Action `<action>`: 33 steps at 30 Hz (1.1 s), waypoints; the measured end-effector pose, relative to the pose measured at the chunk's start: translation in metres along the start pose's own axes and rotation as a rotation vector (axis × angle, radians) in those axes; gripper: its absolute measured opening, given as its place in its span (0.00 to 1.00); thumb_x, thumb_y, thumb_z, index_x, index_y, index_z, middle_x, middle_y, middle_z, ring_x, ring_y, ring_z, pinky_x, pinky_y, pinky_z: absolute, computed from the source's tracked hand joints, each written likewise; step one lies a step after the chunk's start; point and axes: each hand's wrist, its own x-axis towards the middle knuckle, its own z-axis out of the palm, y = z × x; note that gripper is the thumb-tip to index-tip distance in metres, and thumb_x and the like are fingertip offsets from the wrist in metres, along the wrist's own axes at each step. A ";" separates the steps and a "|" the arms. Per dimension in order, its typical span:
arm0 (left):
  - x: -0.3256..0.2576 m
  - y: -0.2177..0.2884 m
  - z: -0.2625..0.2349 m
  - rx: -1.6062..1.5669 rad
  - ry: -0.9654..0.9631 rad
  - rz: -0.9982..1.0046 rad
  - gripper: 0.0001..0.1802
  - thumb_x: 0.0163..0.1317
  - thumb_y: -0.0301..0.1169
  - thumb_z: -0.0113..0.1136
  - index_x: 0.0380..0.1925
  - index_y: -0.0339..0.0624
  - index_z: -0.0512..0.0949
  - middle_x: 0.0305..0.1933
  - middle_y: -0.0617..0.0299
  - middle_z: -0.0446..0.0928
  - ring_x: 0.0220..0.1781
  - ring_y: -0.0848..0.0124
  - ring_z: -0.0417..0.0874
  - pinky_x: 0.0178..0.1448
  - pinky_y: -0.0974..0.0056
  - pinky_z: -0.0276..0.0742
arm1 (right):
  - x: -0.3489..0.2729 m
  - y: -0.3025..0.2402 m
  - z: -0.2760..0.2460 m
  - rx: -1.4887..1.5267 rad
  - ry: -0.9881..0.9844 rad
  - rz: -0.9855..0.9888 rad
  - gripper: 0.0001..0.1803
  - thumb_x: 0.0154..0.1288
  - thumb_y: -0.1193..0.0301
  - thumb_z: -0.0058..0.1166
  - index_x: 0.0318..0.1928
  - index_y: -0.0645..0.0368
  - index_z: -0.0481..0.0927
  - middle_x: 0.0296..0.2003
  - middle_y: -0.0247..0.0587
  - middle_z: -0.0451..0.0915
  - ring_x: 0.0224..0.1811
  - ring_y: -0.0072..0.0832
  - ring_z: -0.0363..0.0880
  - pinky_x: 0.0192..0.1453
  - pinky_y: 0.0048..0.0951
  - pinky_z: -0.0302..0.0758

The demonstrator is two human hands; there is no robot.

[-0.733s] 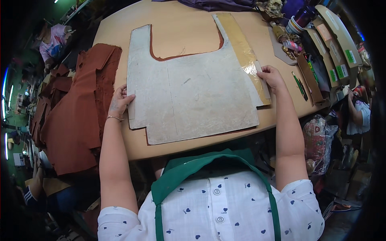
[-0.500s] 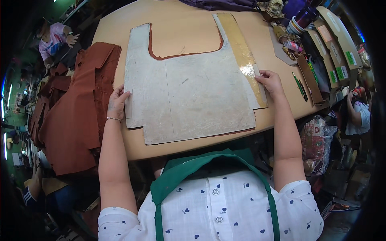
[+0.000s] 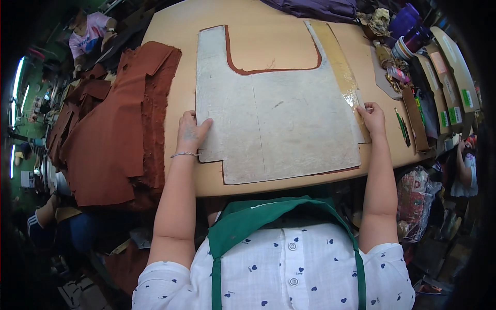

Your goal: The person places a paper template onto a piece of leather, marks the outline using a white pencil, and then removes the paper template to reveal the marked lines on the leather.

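A large grey-white pattern template (image 3: 289, 113) with a U-shaped cutout lies flat on the tan table. Rust-brown material (image 3: 230, 57) shows as a thin border along the cutout and lower edge, underneath the template. Yellowish tape (image 3: 335, 59) covers its right strip. My left hand (image 3: 192, 132) grips the left edge, thumb on top and fingers at the outer side. At the right edge, beside the shiny end of the tape, my right hand (image 3: 373, 118) pinches the template between thumb and fingers.
Rust-brown sheets (image 3: 111, 139) hang over the table's left side. Green pens (image 3: 402, 126) lie at right, by a cardboard tray (image 3: 416, 121) and upright box files (image 3: 449, 77). Purple cloth (image 3: 315, 8) sits at the far edge. Another person (image 3: 90, 36) is at far left.
The whole view has shifted, so the table and template appear farther right. My left hand now overlaps the template's left edge more. My right hand keeps its hold.
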 end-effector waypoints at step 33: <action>0.008 0.003 -0.008 -0.067 -0.137 0.128 0.33 0.52 0.28 0.62 0.56 0.31 0.60 0.43 0.52 0.75 0.44 0.68 0.77 0.48 0.66 0.73 | 0.001 -0.019 -0.021 -0.074 -0.205 -0.003 0.21 0.44 0.69 0.68 0.41 0.57 0.78 0.27 0.38 0.77 0.28 0.26 0.75 0.35 0.27 0.72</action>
